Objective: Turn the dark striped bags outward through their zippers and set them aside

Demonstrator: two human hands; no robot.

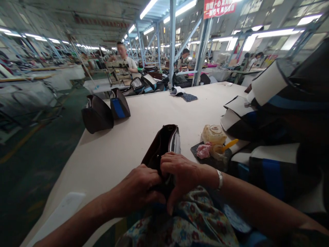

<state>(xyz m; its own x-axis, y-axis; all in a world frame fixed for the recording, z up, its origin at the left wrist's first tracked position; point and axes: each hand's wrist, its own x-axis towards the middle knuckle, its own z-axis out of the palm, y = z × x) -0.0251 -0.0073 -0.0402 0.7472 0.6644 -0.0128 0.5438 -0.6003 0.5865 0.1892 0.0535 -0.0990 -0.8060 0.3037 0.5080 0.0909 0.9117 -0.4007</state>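
A dark brown bag (158, 144) stands on the table in front of me, its opening facing up and its near end close to my body. My left hand (147, 183) grips the near left edge of the bag, fingers curled. Across from it, my right hand (178, 175) is closed over the right rim, with the thumb pointing down on the outside. A pale strip shows along the bag's right side. The near end of the bag is mostly hidden by my hands.
Two finished-looking dark bags (97, 115) stand at the table's left edge. To the right are a glue pot (218, 151) with a yellow handle, a pink cloth (204, 150) and a yellowish container (214, 133). Dark bag pieces (272, 168) pile up further right. A scrap (189, 97) lies at the back.
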